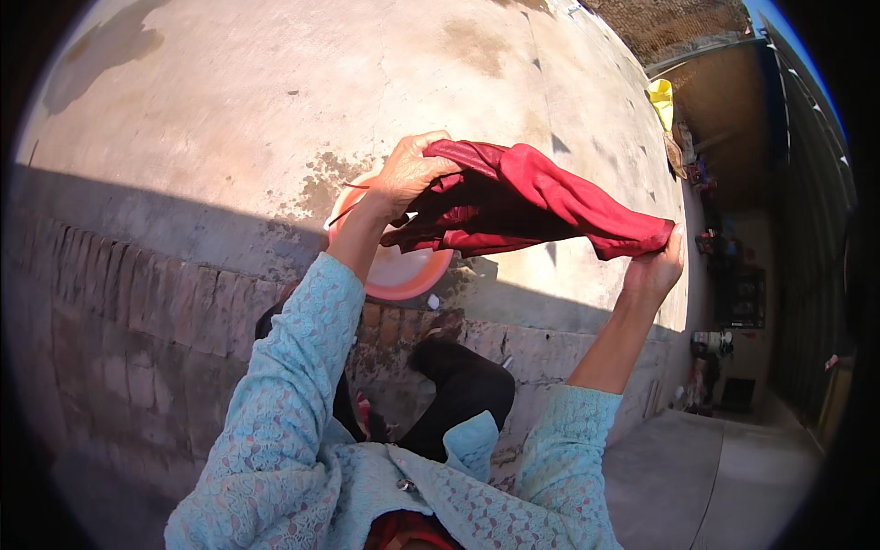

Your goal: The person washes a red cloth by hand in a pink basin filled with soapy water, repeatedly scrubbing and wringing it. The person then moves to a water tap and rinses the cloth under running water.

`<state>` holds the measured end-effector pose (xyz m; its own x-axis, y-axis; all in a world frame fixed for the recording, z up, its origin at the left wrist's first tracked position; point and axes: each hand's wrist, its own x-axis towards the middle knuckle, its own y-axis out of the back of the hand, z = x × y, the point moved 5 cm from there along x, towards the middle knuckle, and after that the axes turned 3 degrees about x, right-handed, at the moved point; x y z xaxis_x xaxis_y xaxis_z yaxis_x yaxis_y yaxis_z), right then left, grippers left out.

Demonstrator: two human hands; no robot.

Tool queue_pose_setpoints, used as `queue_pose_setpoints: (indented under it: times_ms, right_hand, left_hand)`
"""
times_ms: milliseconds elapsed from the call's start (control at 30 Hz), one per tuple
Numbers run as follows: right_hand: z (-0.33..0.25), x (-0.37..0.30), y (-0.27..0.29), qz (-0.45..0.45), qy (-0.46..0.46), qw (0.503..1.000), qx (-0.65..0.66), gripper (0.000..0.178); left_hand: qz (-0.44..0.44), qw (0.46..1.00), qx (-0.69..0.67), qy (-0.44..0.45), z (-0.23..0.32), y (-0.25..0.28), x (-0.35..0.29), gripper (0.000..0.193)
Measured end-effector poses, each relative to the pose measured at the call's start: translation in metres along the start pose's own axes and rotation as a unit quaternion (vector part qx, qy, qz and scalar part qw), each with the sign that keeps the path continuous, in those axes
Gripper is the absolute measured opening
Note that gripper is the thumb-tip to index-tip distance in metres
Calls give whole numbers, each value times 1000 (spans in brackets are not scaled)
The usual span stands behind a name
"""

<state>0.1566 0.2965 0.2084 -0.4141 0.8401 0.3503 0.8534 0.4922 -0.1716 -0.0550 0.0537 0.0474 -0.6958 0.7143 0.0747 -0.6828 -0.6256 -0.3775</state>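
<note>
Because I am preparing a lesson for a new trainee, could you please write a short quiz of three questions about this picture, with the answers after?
1. True or false: the red cloth is held between the left grip and the right grip.
2. In the picture, the pink basin appears nearest to: A) the right grip; B) the left grip; C) the yellow item at the upper right.
3. Fill in the missing word: the lacy sleeves of the person are light ____.

Key: 1. True, each grip holds one end; 2. B; 3. blue.
</note>
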Motion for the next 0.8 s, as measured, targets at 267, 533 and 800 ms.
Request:
queue_pose_setpoints:
  times_ms: [267,533,800]
  right_hand:
    - [79,-16,1,56,-156,969,182,29]
    - [83,21,-9,75,-209,939,263,37]
    - [49,-1,-62,65,-195,941,269,35]
  left_hand:
    - [-79,973,-201,80,-15,-24,-1,18]
    - [8,940,-336,53,-15,-1,9,23]
    - [48,931,-361,9,-23,18,16,26]
